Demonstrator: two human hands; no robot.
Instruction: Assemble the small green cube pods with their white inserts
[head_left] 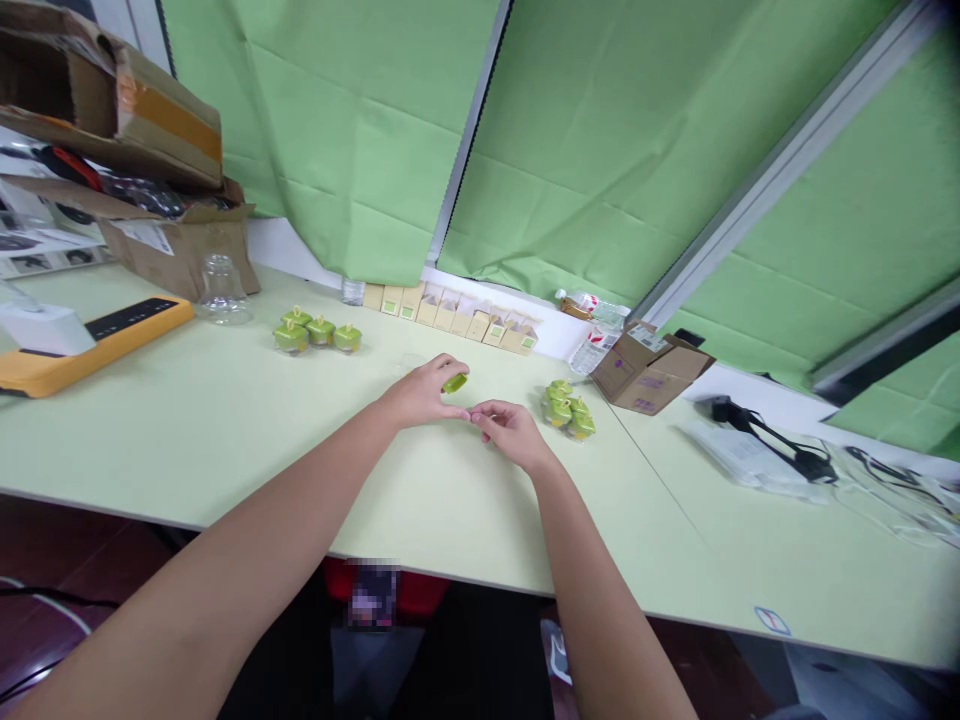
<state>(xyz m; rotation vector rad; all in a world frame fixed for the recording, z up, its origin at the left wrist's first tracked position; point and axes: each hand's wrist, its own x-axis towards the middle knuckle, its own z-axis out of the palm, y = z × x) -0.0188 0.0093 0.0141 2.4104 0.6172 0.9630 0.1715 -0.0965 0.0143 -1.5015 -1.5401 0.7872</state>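
Mid-table, left hand pinches a green lid in its fingers; right hand curled beside it, contents hidden. Light pinch: lid may slip, roll toward jars.

My left grip pinches a green lid, smooth glossy plastic. Tabletop: pale green laminate, matt, smooth. Small green jars, shiny, look like plastic or glass. Clear dome, glossy glass-like. Open box, plain brown cardboard, matt. Green backdrop, creased matt cloth.
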